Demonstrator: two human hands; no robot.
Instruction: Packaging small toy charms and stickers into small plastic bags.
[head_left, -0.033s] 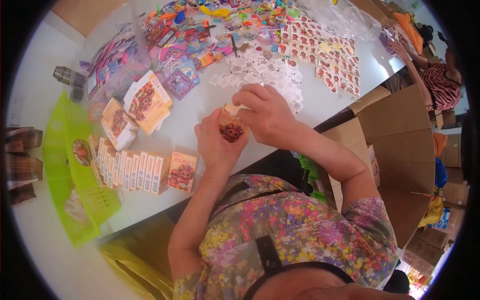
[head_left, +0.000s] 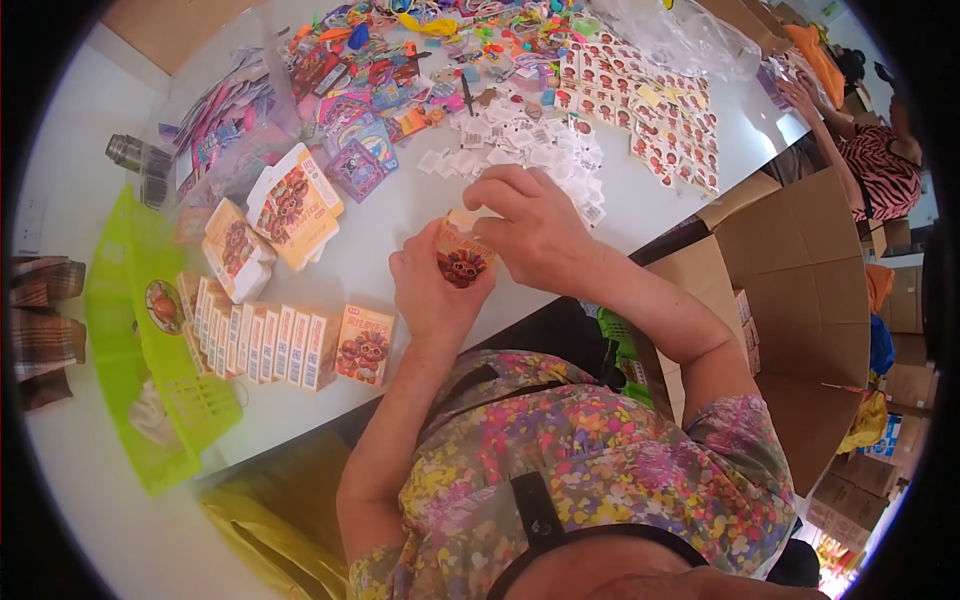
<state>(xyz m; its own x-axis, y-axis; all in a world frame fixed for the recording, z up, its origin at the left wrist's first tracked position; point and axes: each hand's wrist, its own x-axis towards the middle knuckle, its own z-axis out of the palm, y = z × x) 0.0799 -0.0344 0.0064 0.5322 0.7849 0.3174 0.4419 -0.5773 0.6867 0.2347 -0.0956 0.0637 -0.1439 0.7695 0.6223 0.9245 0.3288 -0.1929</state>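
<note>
In front of my chest, my left hand (head_left: 430, 284) is wrapped around a small orange cardboard box (head_left: 465, 262) with a cartoon picture on its front. My right hand (head_left: 535, 225) bends over the top of that box, its curled fingers closed at the upper edge and flap. The fingertips are partly hidden there. To the left of my left wrist, a similar box (head_left: 364, 345) lies face up. Beside it stands a row of upright boxes (head_left: 268, 342). Flattened box blanks (head_left: 293, 205) are stacked beyond the row.
White paper packets (head_left: 520, 145), sticker sheets (head_left: 650, 110) and colourful small trinkets (head_left: 440, 60) cover the far table. A green plastic basket (head_left: 120, 330) is at left. A large open carton (head_left: 800, 290) stands at right, near another person in a striped top (head_left: 880, 170).
</note>
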